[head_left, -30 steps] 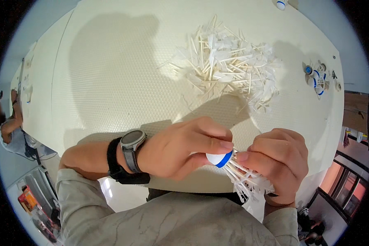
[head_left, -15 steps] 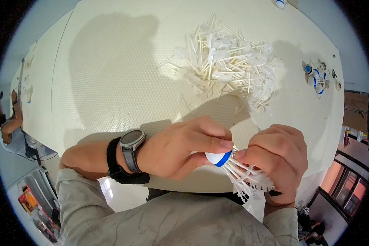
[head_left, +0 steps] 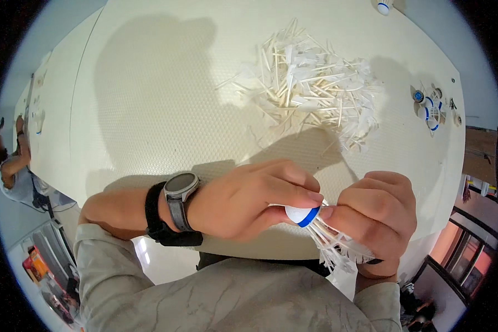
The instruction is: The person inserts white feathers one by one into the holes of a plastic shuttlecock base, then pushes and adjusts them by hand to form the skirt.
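Close to the table's near edge I hold a feather shuttlecock (head_left: 309, 216) with a white rounded base and a blue band. My left hand (head_left: 254, 193) is closed, its thumb and fingers pinching the base. My right hand (head_left: 379, 213) is closed around the feather end, thumb and forefinger on the shafts just past the band. The feathers tilt down and right, partly hidden behind the right fingers. Beyond my hands lies a loose pile of white feathers with pale shafts (head_left: 321, 88).
The textured white table (head_left: 160, 133) spreads out before me. Several blue-banded shuttlecocks and small round parts (head_left: 432, 113) cluster near its right edge. A single shuttlecock (head_left: 384, 8) lies at the far edge. Another person (head_left: 16, 171) is at the far left.
Both hands and the shuttlecock have shifted slightly to the right in the picture. The grip on the base and the feathers looks the same.
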Tool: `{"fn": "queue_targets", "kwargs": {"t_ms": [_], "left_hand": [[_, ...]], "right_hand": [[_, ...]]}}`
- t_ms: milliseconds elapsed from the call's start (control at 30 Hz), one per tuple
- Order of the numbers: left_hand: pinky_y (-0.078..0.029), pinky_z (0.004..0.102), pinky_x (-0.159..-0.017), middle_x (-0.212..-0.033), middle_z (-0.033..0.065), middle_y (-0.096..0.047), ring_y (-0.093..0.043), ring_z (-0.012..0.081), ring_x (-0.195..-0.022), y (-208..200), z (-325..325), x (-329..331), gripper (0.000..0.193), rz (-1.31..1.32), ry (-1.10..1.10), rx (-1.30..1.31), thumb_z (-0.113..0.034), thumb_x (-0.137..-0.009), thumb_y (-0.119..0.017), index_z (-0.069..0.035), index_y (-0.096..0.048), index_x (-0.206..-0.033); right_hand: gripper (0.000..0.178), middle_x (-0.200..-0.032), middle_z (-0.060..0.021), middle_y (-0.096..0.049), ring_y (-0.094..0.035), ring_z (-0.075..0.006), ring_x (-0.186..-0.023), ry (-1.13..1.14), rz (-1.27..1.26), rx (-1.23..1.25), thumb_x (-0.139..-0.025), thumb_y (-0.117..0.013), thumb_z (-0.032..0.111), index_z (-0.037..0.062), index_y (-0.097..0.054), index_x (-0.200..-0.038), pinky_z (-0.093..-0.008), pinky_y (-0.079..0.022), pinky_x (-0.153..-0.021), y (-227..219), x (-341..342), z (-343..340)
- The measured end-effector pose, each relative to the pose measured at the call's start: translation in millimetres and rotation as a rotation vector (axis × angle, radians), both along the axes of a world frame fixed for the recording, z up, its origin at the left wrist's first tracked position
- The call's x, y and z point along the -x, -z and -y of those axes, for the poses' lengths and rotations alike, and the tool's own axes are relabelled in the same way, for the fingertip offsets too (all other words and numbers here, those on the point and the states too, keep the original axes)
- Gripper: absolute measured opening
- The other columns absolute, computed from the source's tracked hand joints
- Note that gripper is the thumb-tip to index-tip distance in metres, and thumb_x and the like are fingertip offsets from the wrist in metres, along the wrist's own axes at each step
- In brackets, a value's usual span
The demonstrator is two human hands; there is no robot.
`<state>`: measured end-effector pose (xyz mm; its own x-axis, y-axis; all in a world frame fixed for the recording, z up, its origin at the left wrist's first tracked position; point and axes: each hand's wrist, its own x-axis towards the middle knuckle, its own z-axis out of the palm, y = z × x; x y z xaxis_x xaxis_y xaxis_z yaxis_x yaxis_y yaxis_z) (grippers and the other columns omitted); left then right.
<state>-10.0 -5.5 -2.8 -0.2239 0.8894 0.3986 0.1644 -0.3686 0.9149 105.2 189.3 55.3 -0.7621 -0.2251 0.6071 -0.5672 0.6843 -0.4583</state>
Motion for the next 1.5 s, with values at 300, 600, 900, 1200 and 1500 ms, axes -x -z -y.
{"fn": "queue_targets", "kwargs": {"t_ms": [300, 600, 900, 1200, 1500], "left_hand": [[-0.049, 0.039, -0.079, -0.111, 0.0189, -0.066, -0.063, 0.0311, -0.093, 0, 1, -2, 0.036, 0.051, -0.004, 0.058, -0.008, -0.092, -0.066, -0.004, -0.06, -0.127], [-0.049, 0.0386, -0.081, -0.113, 0.0181, -0.065, -0.063, 0.0306, -0.094, 5, 1, -1, 0.039, 0.033, -0.052, -0.01, -0.007, -0.092, -0.066, -0.005, -0.058, -0.13], [-0.049, 0.0388, -0.079, -0.108, 0.0174, -0.066, -0.064, 0.0311, -0.089, 2, 1, 5, 0.041, -0.024, -0.051, 0.057, -0.009, -0.092, -0.068, -0.009, -0.058, -0.132], [-0.05, 0.0393, -0.074, -0.103, 0.0227, -0.066, -0.066, 0.032, -0.084, 15, 1, -3, 0.04, 0.106, -0.128, -0.105, -0.008, -0.094, -0.063, -0.009, -0.056, -0.133], [-0.05, 0.04, -0.078, -0.105, 0.0193, -0.067, -0.066, 0.032, -0.086, 4, 3, 7, 0.037, -0.044, -0.063, -0.007, -0.008, -0.095, -0.06, -0.01, -0.056, -0.132]], "right_hand": [[0.027, -0.081, -0.0017, -0.064, -0.059, -0.0127, -0.054, 0.03, 0.05, 0.063, -0.065, -0.074, 0.018, 0.0086, -0.071, -0.09, -0.0262, -0.045, -0.045, 0, 3, 0], [0.028, -0.08, -0.0017, -0.065, -0.063, -0.0142, -0.059, 0.088, 0.103, 0.036, -0.068, -0.076, 0.016, 0.0085, -0.072, -0.094, -0.0275, -0.046, -0.047, -5, 2, 1], [0.028, -0.083, -0.0053, -0.067, -0.064, -0.0183, -0.061, 0.119, 0.126, 0.158, -0.071, -0.075, 0.018, 0.0064, -0.071, -0.096, -0.0283, -0.048, -0.049, -2, 5, 2], [0.024, -0.073, -0.0063, -0.066, -0.061, -0.0172, -0.051, 0.114, 0.044, 0.112, -0.073, -0.069, 0.027, 0.0038, -0.073, -0.078, -0.0262, -0.045, -0.043, -11, -2, -21], [0.011, -0.071, -0.0066, -0.067, -0.058, -0.0139, -0.05, 0.009, 0.035, 0.149, -0.069, -0.067, 0.014, 0.0035, -0.07, -0.073, -0.0237, -0.044, -0.044, -10, 3, -20]]}}
